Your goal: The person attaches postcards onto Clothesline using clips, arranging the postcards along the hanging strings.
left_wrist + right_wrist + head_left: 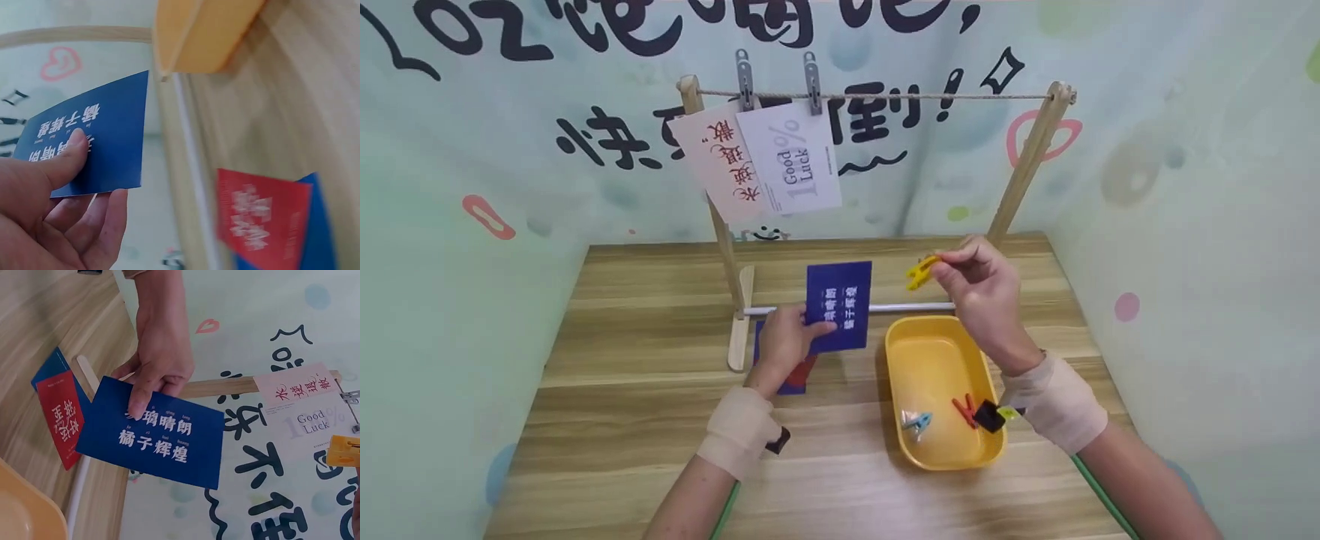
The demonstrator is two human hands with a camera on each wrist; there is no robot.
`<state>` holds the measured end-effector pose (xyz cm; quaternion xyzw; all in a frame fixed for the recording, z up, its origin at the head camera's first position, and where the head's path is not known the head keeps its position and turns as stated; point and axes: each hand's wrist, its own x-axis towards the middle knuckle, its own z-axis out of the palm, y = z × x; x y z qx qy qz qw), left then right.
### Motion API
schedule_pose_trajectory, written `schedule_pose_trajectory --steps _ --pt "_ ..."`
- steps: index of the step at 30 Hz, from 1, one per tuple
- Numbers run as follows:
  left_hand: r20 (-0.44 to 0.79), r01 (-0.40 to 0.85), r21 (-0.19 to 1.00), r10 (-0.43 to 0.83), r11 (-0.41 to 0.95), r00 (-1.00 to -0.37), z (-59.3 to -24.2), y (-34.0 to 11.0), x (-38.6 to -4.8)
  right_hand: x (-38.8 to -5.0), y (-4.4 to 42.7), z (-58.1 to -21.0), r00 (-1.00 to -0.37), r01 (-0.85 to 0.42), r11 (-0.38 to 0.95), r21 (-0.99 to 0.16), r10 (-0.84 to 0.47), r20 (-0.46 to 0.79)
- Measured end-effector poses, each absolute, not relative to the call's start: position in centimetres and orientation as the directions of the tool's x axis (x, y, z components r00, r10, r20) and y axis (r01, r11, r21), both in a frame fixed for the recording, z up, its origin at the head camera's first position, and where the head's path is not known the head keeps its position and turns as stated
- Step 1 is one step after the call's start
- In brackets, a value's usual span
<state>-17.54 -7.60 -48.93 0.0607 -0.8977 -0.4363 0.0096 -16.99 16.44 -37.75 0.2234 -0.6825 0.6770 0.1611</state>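
My left hand (789,339) pinches a blue card (840,306) with white writing, thumb on its front and fingers behind, as the left wrist view also shows. My right hand (981,300) holds a yellow clothespin (922,272) between thumb and fingers, to the right of the card and above the yellow tray (937,330). On a string (930,96) hang a pink card (718,165) and a white "Good Luck" card (795,161), each under a grey clip. A red card (261,216) lies over another blue card (319,230) on the table.
Wooden posts (1024,172) hold the string at both sides, and a white rod (911,307) runs low between them. Inside the tray lie a blue clothespin (917,423) and a red one (964,411). A printed cloth (930,202) stands behind the table (645,420).
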Motion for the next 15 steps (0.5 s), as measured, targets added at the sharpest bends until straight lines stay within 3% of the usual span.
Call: schedule_pose_trajectory --steps 7,15 --pt "0.015 -0.059 0.778 -0.113 0.626 -0.993 -45.5 -7.5 -17.9 -18.7 15.8 -35.8 -0.808 -0.585 0.072 -0.808 -0.138 0.573" --pt "0.026 -0.033 0.804 -0.091 0.594 -0.995 -43.1 -7.4 -18.7 -20.2 14.8 -33.8 -0.823 -0.568 0.19 -0.801 -0.149 0.549"
